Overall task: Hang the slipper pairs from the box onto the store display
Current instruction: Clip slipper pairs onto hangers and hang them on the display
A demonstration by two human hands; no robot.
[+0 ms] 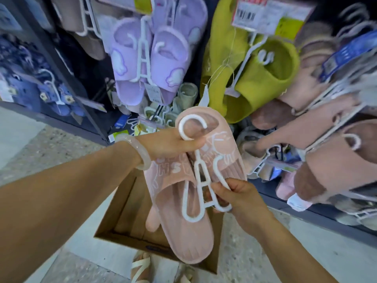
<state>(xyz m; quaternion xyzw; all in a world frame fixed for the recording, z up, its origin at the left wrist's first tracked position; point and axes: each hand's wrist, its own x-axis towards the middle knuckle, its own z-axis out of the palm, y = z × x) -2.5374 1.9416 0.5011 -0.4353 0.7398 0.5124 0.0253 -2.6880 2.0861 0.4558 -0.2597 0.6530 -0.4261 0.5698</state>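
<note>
A pink slipper pair (189, 231) hangs on a white plastic hanger (201, 178) above the open cardboard box (120, 209). My left hand (173, 142) grips the hanger just under its hook, at the top of the pair. My right hand (234, 193) pinches the hanger's lower right arm beside the right slipper. The pair sits in front of the store display (224, 78), whose hooks carry other slippers. Most of the inside of the box is hidden behind the pair.
Purple slippers (149, 62) hang at upper centre, yellow-green ones (257, 76) to their right, several pink pairs (330, 152) at far right, and blue ones (53, 92) at left. A black shelf base (306, 217) runs along the floor. My sandalled foot (140, 268) stands by the box.
</note>
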